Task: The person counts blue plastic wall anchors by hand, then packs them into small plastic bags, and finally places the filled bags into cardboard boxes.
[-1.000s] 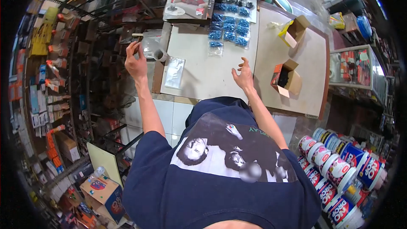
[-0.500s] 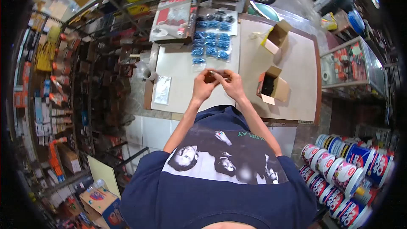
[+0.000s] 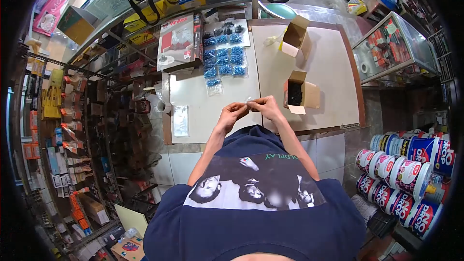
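My left hand (image 3: 234, 116) and my right hand (image 3: 267, 108) meet over the near side of the table, fingertips pinched together. Between them a pale, see-through bit shows, which looks like a small clear plastic bag (image 3: 249, 99); most of it is hidden by the fingers. Beyond my hands, to the left, lie rows of clear bags filled with small blue pieces (image 3: 224, 60), with a few bags of black pieces (image 3: 227, 27) at the far end. A flat stack of clear plastic bags (image 3: 181, 121) lies left of my left hand. Right of my right hand stands an open carton holding black pieces (image 3: 295, 93).
A second open carton (image 3: 295, 37) stands farther back on the table (image 3: 328, 67). A large printed box (image 3: 179, 43) sits at the back left. Shelving (image 3: 63, 130) lines the left, a glass case (image 3: 386, 50) stands right, and paint buckets (image 3: 396, 179) are stacked at lower right.
The view has turned, so the table's contents sit farther left. My hands have come nearer my body and farther from the blue bags, and the fingertips still meet.
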